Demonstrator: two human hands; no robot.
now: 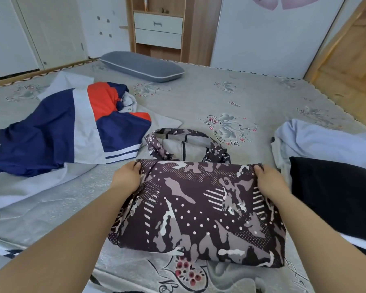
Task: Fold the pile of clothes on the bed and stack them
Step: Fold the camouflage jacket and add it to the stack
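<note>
Left hand [128, 176], right hand [268, 178] pinching patterned garment [199, 212] far edge corners

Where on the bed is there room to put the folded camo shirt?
Bare sheet lies beyond the camo shirt, between the grey pillow and the pale blue clothes. The left is crowded by the navy and orange jacket.

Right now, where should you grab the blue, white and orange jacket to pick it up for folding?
Probably the jacket by its striped hem, coming from the near side: that edge lies flat, nearest the left hand, and nothing covers it.
</note>
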